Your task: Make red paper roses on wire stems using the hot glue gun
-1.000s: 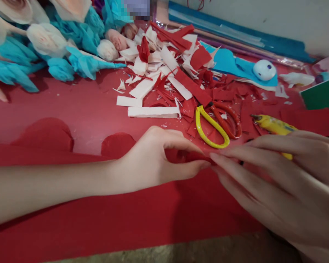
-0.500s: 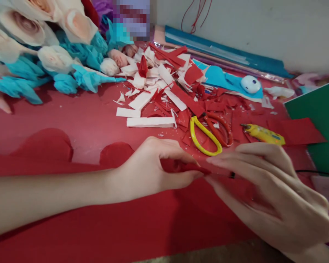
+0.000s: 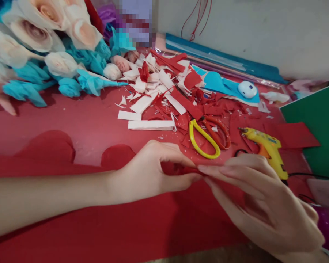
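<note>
Hands (image 3: 159, 166) on paper (image 3: 187, 170), clear of scissors (image 3: 209, 137)

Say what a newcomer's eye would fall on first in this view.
Probably the cream and turquoise flowers massed at the upper left, then the central heap of red and white scraps behind the yellow and red scissor handles. In the middle foreground, the left hand pinches red material, with the right hand at its tip.

A small piece of red material (image 3: 189, 170), seemingly folded or rolled, lies pinched between the thumb and fingers of the left hand (image 3: 153, 168); it runs roughly level, narrowing towards the right hand (image 3: 268, 201), whose fingertips are at its tip. Its full shape is partly hidden by the fingers.
</note>
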Available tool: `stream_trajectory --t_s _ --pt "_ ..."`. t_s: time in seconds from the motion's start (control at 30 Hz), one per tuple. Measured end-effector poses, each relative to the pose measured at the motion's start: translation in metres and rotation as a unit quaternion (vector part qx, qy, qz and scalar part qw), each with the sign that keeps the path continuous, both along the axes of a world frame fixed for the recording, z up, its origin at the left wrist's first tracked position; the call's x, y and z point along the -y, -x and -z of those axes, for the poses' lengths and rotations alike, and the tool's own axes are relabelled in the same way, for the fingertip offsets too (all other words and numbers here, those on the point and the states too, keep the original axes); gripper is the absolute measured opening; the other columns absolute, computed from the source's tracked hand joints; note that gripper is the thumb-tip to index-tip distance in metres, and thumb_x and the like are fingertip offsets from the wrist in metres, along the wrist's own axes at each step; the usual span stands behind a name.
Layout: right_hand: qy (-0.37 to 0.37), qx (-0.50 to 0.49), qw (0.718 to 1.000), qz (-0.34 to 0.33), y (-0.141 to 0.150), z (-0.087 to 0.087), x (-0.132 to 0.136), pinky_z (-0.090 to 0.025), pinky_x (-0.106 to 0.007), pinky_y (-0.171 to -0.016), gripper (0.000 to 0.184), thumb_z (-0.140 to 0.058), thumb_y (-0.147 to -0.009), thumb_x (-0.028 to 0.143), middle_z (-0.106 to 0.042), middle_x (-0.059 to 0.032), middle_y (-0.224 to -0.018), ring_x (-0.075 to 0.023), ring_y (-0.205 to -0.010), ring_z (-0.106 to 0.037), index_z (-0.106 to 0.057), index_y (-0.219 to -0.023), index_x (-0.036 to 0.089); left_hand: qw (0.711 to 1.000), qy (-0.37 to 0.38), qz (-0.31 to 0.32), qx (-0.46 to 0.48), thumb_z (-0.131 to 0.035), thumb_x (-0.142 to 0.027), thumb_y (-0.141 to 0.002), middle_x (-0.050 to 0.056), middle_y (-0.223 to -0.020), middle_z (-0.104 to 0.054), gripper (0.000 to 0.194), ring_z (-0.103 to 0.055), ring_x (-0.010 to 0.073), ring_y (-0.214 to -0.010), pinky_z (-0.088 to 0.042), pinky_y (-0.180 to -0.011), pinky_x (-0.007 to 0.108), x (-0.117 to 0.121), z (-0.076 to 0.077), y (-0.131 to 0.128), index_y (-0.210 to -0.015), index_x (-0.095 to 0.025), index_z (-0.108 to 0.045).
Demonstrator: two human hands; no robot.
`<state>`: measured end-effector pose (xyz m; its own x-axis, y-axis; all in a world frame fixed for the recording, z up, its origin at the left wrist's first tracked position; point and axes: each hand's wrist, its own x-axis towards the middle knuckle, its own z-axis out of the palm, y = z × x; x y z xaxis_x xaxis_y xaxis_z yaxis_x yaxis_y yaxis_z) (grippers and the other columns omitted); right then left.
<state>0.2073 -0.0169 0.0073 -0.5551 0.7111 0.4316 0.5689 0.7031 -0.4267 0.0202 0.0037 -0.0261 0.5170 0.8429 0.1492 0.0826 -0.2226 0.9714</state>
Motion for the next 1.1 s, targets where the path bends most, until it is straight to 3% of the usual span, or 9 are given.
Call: stream_trajectory --t_s 0.3,0.4,0.53,0.7,0.87,1.1 --pt "-0.030 0.047 0.998 0.003 0.000 -0.004 0.000 -0.049 -0.027 -0.059 0.028 -0.056 -0.073 0.005 -0.062 -0.0041 -0.076 -0.0137 -0.068 -0.056 -0.058 -0.099 0.015 1.000 0.018 0.009 0.016 -0.061 -0.010 -0.072 0.001 -0.072 -0.066 0.008 -0.058 0.0066 -0.064 -0.046 -0.061 0.012 0.000 0.000 0.000 -0.078 -0.009 -0.066" --pt "-0.032 0.077 0.996 0.017 -0.008 -0.001 0.005 -0.048 -0.031 -0.056 0.032 -0.057 -0.074 0.008 -0.061 -0.0025 -0.080 -0.0162 -0.074 -0.057 -0.056 -0.104 0.020 0.999 0.030 0.007 0.010 -0.061 -0.010 -0.072 0.001 -0.070 -0.066 0.007 -0.058 0.0072 -0.062 -0.046 -0.059 0.014 0.000 0.000 0.000 -0.076 -0.010 -0.067" --pt "-0.012 0.092 0.995 0.022 -0.012 0.002 0.009 -0.050 -0.032 -0.061 0.039 -0.059 -0.075 0.012 -0.062 -0.0008 -0.089 -0.0176 -0.079 -0.058 -0.052 -0.111 0.026 0.999 0.041 0.008 0.003 -0.061 -0.012 -0.072 0.002 -0.070 -0.067 0.007 -0.059 0.0089 -0.061 -0.047 -0.057 0.016 0.000 0.000 -0.001 -0.076 -0.011 -0.067" --pt "0.017 0.061 0.994 0.088 0.000 0.000 0.007 -0.052 -0.026 -0.072 0.019 -0.057 -0.077 0.016 -0.065 -0.0007 -0.081 -0.0135 -0.075 -0.059 -0.061 -0.095 0.020 0.999 0.030 0.004 0.014 -0.060 -0.012 -0.073 0.000 -0.074 -0.068 0.008 -0.059 0.0092 -0.063 -0.047 -0.058 0.017 -0.001 0.000 -0.001 -0.077 -0.015 -0.066" --pt "0.018 0.037 0.988 0.147 0.004 0.002 0.010 -0.048 -0.018 -0.082 0.018 -0.062 -0.074 0.020 -0.066 0.0007 -0.083 -0.0103 -0.083 -0.059 -0.063 -0.092 0.017 1.000 0.024 -0.004 0.006 -0.060 -0.012 -0.073 0.000 -0.071 -0.067 0.007 -0.058 0.0085 -0.061 -0.047 -0.058 0.016 -0.001 0.000 -0.001 -0.075 -0.014 -0.066" --pt "0.028 0.025 0.985 0.168 0.003 0.002 0.012 -0.046 -0.023 -0.088 0.014 -0.063 -0.073 0.019 -0.065 0.0016 -0.085 -0.0111 -0.081 -0.060 -0.063 -0.087 0.020 1.000 0.026 -0.003 0.003 -0.060 -0.011 -0.073 0.000 -0.071 -0.067 0.008 -0.057 0.0085 -0.060 -0.046 -0.058 0.016 -0.001 -0.001 -0.001 -0.075 -0.014 -0.067"
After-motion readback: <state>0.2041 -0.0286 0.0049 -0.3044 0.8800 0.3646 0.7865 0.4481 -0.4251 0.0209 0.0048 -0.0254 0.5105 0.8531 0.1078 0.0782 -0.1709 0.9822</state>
